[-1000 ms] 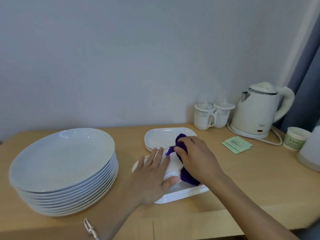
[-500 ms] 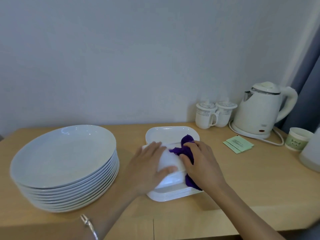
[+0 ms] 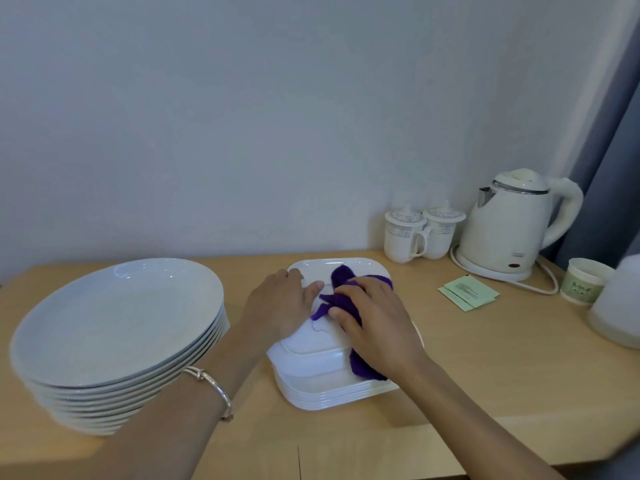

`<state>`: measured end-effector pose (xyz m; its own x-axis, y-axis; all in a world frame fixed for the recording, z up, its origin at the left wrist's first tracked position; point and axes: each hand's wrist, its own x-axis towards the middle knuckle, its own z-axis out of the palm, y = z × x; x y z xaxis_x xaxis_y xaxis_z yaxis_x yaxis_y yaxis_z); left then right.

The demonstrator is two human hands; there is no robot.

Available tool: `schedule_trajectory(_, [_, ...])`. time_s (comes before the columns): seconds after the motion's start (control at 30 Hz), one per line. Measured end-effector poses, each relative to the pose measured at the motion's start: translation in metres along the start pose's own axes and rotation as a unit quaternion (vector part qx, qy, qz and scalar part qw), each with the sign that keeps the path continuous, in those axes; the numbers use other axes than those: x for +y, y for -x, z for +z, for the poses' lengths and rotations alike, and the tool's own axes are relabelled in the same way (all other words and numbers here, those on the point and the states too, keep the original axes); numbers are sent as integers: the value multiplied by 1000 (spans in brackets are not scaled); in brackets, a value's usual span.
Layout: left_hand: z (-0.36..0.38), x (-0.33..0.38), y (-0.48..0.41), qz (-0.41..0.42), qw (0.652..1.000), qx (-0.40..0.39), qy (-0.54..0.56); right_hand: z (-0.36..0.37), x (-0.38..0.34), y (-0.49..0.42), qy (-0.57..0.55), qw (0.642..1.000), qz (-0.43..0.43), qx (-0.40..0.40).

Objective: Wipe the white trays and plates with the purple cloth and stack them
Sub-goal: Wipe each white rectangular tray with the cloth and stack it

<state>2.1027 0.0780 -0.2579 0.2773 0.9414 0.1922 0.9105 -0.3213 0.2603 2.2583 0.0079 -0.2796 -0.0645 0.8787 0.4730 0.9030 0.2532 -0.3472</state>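
A stack of several white rectangular trays [image 3: 329, 391] sits at the table's front centre. The top tray [image 3: 308, 346] lies bottom up on it. My left hand [image 3: 278, 306] grips that tray's far left edge, thumb lying on its underside. My right hand [image 3: 379, 323] holds the purple cloth [image 3: 343, 280] bunched under its fingers and presses it on the upturned tray. One more white tray [image 3: 360, 263] lies just behind, partly hidden by both hands. At the left stands a tall stack of round white plates [image 3: 117, 323].
Two lidded white mugs [image 3: 403, 235] and a white electric kettle [image 3: 509, 226] with its cord stand at the back right by the wall. Green sachets [image 3: 467, 292], a paper cup [image 3: 585, 280] and a white container [image 3: 620, 303] lie at the right. The table's front edge is close.
The top tray went from open side up to bottom up on the stack. My left hand shifted to its far edge, and my right hand moved the cloth onto its underside.
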Motion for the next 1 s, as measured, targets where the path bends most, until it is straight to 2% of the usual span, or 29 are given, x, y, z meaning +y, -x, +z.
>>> schedule_trajectory(0.13, [-27, -2, -14, 0, 995, -23, 101, -5, 9, 10, -14, 998, -63, 14])
schedule_trajectory(0.2, [-46, -1, -20, 16, 992, 1, 129, -8, 14, 14, -34, 998, -53, 18])
schedule_trajectory(0.27, [-63, 1, -27, 48, 987, 37, 147, -9, 16, 13, -51, 998, -24, -14])
schedule_trajectory(0.4, [-68, 9, -40, 108, 981, 100, 127, -2, 15, 1, -25, 993, 28, -116])
schedule_trajectory(0.53, [-36, 12, -46, 108, 984, 108, 91, 1, 14, -2, -4, 989, 44, -140])
schedule_trajectory(0.8, [13, 12, -43, 108, 989, 44, 88, 1, 14, -1, 1, 991, 43, -129])
schedule_trajectory(1.0, [25, 1, -48, 72, 992, -78, 66, 1, 15, -1, -13, 991, 44, -126])
